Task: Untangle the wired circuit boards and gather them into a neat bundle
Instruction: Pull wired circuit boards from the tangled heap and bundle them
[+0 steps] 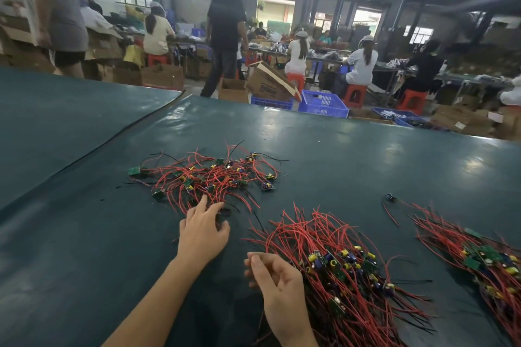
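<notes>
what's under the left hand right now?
The left hand has its fingers spread over red wires at the near edge of the tangled pile. Green table mat shows around the wrist. Whatever lies under the palm is covered.

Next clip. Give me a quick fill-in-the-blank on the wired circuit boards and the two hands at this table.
Counting the loose tangle of wired green circuit boards, the dark green table cover carries ____ heaps of boards.
The left hand touches that tangle, whose long wires are mostly ____.
The right hand sits just ____ of the nearest combed bundle.
Missing words: three; red; left.
</notes>
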The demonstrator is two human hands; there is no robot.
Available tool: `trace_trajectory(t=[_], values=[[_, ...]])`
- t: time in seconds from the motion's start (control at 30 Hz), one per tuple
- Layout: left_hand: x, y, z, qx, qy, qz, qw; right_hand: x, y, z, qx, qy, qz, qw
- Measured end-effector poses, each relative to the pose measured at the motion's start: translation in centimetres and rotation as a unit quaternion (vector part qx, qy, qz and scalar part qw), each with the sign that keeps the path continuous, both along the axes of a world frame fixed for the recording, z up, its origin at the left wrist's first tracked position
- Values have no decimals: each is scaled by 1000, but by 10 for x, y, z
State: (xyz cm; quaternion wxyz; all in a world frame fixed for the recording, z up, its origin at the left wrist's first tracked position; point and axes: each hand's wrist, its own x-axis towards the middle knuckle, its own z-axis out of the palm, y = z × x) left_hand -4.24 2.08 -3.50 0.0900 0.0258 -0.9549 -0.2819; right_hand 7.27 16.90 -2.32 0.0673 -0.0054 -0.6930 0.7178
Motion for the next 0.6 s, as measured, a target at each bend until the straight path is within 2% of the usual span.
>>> trace_trajectory(t=[0.27, 0.47, 0.53, 0.6], values=[[10, -4, -8, 83, 169, 0, 982, -2, 2, -1, 8, -24, 11, 1000], [37, 5, 0, 212, 281, -8, 936, -3, 4, 0, 6, -20, 5, 1000], [44, 6, 0, 243, 295, -17, 924, -3, 3, -1, 9, -17, 4, 1000], [50, 8, 1, 322, 267, -25, 908, -2, 3, -1, 6, -18, 1, 1000]])
